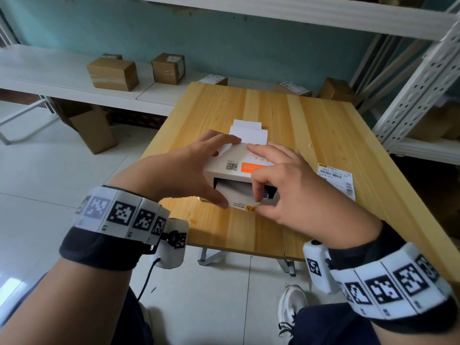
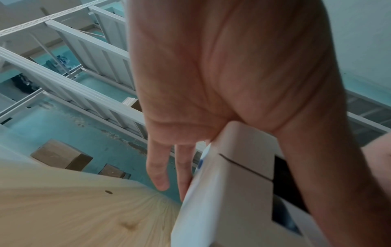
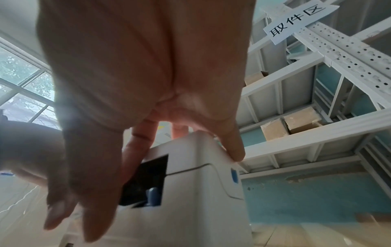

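The printer sat on the table, its dark slot facing the person. The left hand lay spread across the printer's left end. Its fingers were nearly straight along the side and top, and the thumb was pressed to the front lower edge. It curled round nothing and probably braced the light casing so that a pull at the slot would not drag it.

The right hand covered the printer's right half. Its outer fingers rested flat on the lid, while the bent forefinger and thumb appeared to pinch the label. That label stuck partway out of the slot, sloping down toward the tabletop in front of the printer. This looked like the grip for tearing it off, though the contact itself was partly hidden by the knuckles.

Besides the label, the slot held a blue tab at its right end. Blank stock lay folded just behind the printer, placed there to feed into its back. A printed waybill lay flat to the printer's right, well apart from it.

Beyond the printer, closed cartons stood on a white shelf, and what they held could not be seen.
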Motion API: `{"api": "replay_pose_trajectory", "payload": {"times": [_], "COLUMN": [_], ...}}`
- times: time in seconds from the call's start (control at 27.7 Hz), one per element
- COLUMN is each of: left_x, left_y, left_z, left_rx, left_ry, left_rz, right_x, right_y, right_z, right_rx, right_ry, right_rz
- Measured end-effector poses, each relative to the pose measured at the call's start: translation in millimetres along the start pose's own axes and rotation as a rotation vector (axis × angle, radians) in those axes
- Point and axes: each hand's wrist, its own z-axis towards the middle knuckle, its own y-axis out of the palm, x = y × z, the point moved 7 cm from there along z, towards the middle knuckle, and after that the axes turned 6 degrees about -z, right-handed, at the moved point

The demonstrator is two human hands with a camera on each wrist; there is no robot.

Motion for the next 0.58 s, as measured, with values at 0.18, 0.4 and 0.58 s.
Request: {"api": "replay_pose_trajectory", "payload": {"times": [0.18, 0.4, 0.58], "left_x": [-0.2, 1.9, 3.6], "left_y": [0.1, 0.8, 1.9], "left_z": [0.4, 0.5, 0.8], "left_rx": [0.001, 0.021, 0.031], "left_ry": [0.005, -0.002, -0.006], "left_rz": [0.002, 0.050, 0.117], "right_x": [2.1, -3.2, -2.5], "right_y": [-4.6, -5.2, -4.5], "right_z": [-1.6, -0.6, 0.8], "right_rx": [0.033, 0.101, 0.146], "right_ry": [-0.014, -0.008, -0.022], "right_rz": [0.031, -0.054, -0.070]}}
